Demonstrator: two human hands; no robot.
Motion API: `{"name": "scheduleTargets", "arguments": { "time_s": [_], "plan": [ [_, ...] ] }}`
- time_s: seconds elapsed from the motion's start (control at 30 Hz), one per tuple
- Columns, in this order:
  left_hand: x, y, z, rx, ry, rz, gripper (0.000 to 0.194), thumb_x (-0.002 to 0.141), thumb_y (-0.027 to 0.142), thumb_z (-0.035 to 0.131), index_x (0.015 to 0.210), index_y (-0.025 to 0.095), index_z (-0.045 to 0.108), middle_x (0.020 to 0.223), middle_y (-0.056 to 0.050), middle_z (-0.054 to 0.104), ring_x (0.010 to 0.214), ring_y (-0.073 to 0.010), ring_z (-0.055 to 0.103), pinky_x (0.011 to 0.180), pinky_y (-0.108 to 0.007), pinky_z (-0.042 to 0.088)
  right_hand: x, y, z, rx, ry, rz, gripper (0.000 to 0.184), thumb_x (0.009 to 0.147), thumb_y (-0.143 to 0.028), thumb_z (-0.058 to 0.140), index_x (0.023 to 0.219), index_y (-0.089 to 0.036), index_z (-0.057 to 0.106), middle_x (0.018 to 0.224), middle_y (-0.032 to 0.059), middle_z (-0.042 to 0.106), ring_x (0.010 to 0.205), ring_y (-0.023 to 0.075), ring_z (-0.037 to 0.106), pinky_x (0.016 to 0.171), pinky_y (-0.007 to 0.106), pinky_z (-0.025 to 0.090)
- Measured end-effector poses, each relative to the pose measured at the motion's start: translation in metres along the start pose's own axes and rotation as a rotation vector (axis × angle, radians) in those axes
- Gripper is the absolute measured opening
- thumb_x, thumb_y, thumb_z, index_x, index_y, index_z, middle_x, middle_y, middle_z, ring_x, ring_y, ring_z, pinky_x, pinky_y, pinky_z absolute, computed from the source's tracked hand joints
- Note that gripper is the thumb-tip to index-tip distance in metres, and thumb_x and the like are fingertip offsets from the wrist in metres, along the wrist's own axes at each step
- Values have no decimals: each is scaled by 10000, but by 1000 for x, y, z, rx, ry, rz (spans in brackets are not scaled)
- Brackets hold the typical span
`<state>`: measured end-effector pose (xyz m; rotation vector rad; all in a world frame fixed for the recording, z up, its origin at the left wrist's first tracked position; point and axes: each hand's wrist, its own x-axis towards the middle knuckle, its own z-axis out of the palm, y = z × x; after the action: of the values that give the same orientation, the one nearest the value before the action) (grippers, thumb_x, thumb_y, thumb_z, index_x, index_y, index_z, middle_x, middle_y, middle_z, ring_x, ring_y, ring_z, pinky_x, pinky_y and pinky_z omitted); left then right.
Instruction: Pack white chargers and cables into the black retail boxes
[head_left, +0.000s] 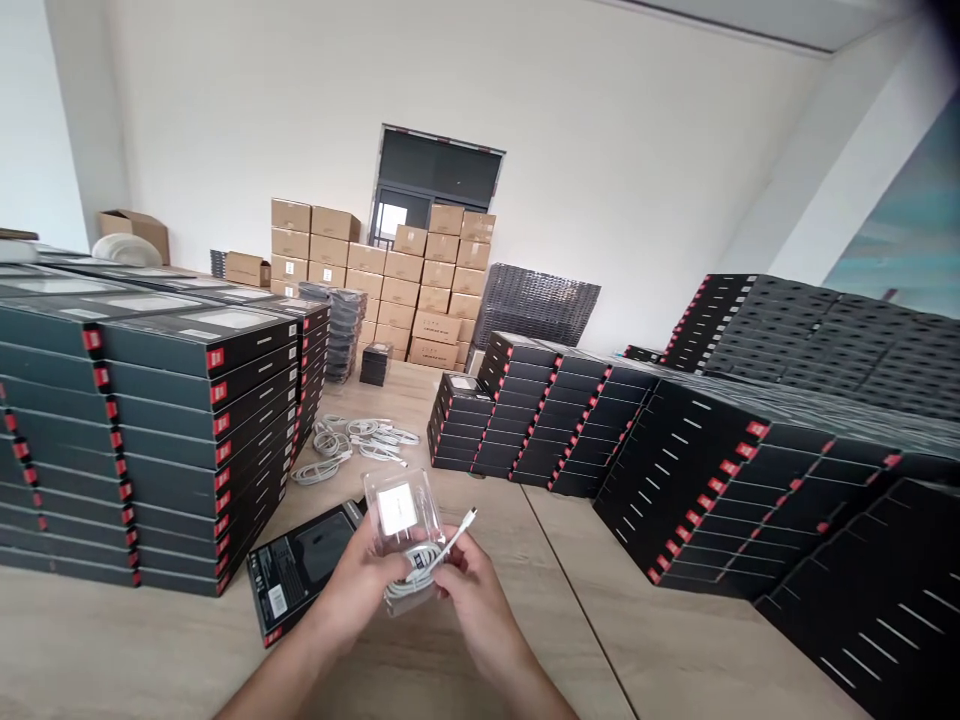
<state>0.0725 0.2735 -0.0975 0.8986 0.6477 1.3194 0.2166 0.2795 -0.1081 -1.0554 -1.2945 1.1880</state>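
My left hand (360,575) grips a clear plastic tray (433,500) from its left side, thumb pressed on a coiled white cable (401,590) in the lower part. A white square charger (397,508) sits in the tray's upper part. My right hand (466,575) is closed around the cable by the tray's right edge; one plug end (469,518) sticks up past the fingers. Beneath my left wrist and beside it lies a flat black box (300,565) with a red corner. Farther back on the table are several loose coiled white cables (352,440).
Tall stacks of black boxes with red tabs stand at the left (165,440) and right (675,480) of the wooden table (495,640). A small black stack (375,363) sits farther back. Brown cartons (405,280) and dark trays (540,305) rise by the wall.
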Motion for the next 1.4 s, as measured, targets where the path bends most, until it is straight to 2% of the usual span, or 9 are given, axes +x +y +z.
{"name": "scheduleTargets", "arguments": {
  "time_s": [0.13, 0.23, 0.33, 0.47, 0.6, 0.8, 0.97, 1.13, 1.4],
  "plan": [
    [4, -5, -6, -14, -10, 114, 467, 655, 98, 656, 1113, 184, 625, 1047, -70, 728, 992, -273, 648, 871, -358, 469, 0, -3, -5, -32, -21, -60, 313, 738, -310, 678, 1033, -203, 687, 898, 46, 707, 857, 231, 625, 734, 313, 491],
    [6, -7, -6, -23, -7, 187, 471, 687, 124, 689, 1144, 217, 621, 1126, -58, 706, 1073, -253, 618, 959, -350, 422, 2, -5, -9, -76, 119, -154, 296, 768, -392, 689, 995, -202, 678, 982, 69, 701, 962, 260, 616, 851, 362, 480],
    [3, -7, -2, -26, -18, 153, 486, 660, 141, 733, 1128, 222, 629, 1124, -64, 702, 1072, -250, 619, 978, -356, 413, 4, -6, -12, -81, 249, -175, 281, 778, -438, 689, 917, -195, 659, 861, 53, 687, 820, 232, 623, 745, 333, 500],
    [-2, -7, 5, 2, 23, 33, 497, 577, 106, 752, 1049, 217, 647, 986, -56, 719, 1008, -265, 637, 964, -387, 419, 5, -5, -9, -62, 287, -194, 256, 738, -422, 730, 760, -194, 616, 692, 7, 638, 646, 181, 584, 618, 287, 480],
    [-3, -10, 9, -25, -21, 37, 440, 581, 102, 706, 1004, 215, 663, 977, -42, 718, 1021, -266, 627, 997, -392, 395, 2, -5, -1, -83, 283, -254, 222, 740, -377, 723, 738, -193, 600, 695, 15, 665, 653, 180, 607, 635, 279, 484],
    [-3, -14, 7, -132, -30, 13, 357, 668, 201, 691, 1024, 196, 683, 1051, -62, 721, 1009, -259, 630, 957, -374, 426, -3, -8, 0, -268, 235, -315, 219, 832, -371, 626, 944, -193, 686, 854, 69, 735, 701, 206, 646, 675, 302, 518],
    [-6, -8, 12, -172, -76, 26, 436, 636, 203, 730, 1070, 202, 685, 1082, -70, 719, 1052, -256, 625, 971, -344, 419, 0, -9, -5, -477, 221, -383, 305, 877, -311, 569, 1159, -210, 631, 817, 37, 738, 687, 197, 665, 672, 285, 510],
    [-5, -10, 9, -199, -55, -20, 376, 640, 182, 721, 1016, 181, 698, 1002, -76, 740, 963, -249, 660, 897, -335, 460, 2, -12, -9, -695, 142, -499, 232, 903, -279, 511, 1026, -247, 705, 926, 51, 744, 790, 219, 684, 730, 303, 506],
    [-4, -12, 5, -241, -90, -54, 373, 606, 100, 652, 968, 161, 718, 925, -71, 757, 881, -233, 683, 870, -340, 486, 6, -9, -14, -931, 73, -615, 285, 934, -260, 453, 1005, -214, 725, 757, 66, 696, 714, 213, 642, 644, 314, 483]
  ]
}}
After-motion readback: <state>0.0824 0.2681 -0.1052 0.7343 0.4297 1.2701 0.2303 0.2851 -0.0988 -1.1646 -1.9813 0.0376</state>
